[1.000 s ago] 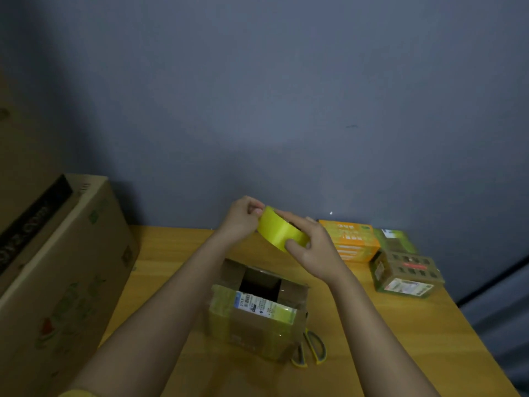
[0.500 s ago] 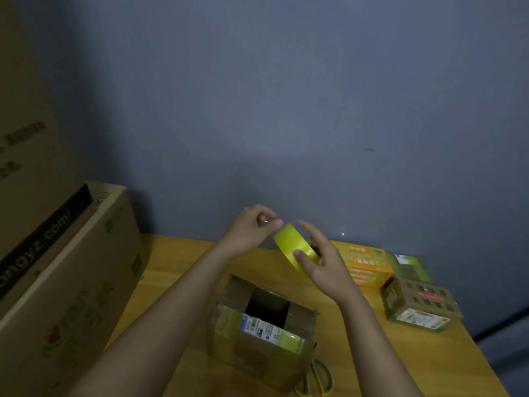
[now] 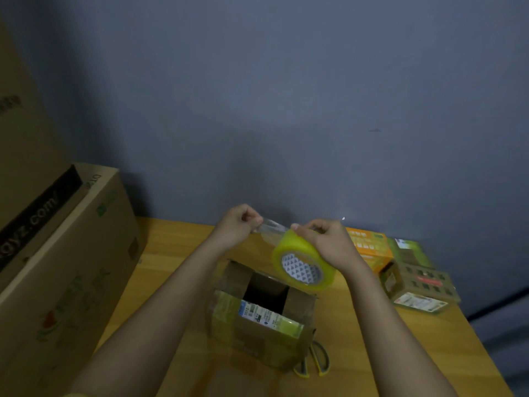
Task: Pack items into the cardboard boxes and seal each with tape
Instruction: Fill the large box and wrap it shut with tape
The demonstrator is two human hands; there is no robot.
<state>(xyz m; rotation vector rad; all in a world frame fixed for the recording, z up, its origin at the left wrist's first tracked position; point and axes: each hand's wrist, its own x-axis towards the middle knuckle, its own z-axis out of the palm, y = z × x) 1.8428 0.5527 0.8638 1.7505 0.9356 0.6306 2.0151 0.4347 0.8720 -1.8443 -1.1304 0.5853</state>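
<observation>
The right hand [image 3: 329,242] is wrapping its grip around the yellow tape roll [image 3: 303,266], fingers curled over the top of the roll, holding it in the air with its patterned core facing the camera. The left hand [image 3: 239,224] is pinching the free end of the clear tape strip [image 3: 272,228] between thumb and fingertips, so a short stretch of tape is running from that pinch across to the roll in the right grip. The two grips are sitting near each other, level, with the strip taut between them.

Directly below the roll and toward the person, a small cardboard box [image 3: 257,319] is standing on the wooden tabletop [image 3: 177,253] with its top flaps open and a dark interior showing; old yellowish tape and a printed label are covering its near upper edge. Whether anything is lying inside cannot be told. Just beside the box's right lower corner, scissors [image 3: 315,359] with yellow-grey handles are lying flat.

To the right of the right grip, an orange carton [image 3: 369,247] and a green packet [image 3: 409,250] are resting by the wall, with a brown patterned carton [image 3: 420,287] in front of them. Well to the left of the left grip, a large printed cardboard box [image 3: 65,267] is occupying the tabletop's edge.
</observation>
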